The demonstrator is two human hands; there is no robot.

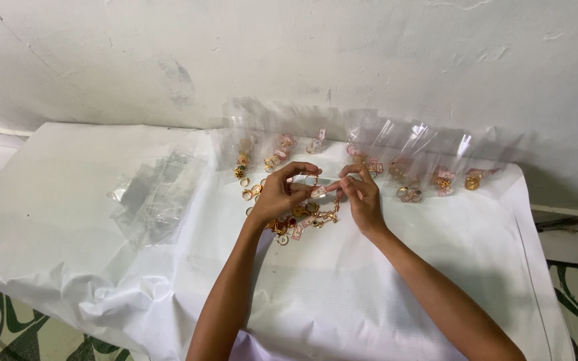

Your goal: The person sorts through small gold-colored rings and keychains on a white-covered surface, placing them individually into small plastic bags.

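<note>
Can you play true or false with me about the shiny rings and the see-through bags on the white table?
1. Both hands meet over a pile of gold-coloured rings with small pink tags. True.
2. The left hand rests on the stack of empty clear plastic bags. False: the stack lies apart, to the left of it.
3. Clear plastic bags holding rings lean along the white wall. True.
4. The right hand is flat on the white table cover. False: its fingertips pinch a small pink tag.
</note>
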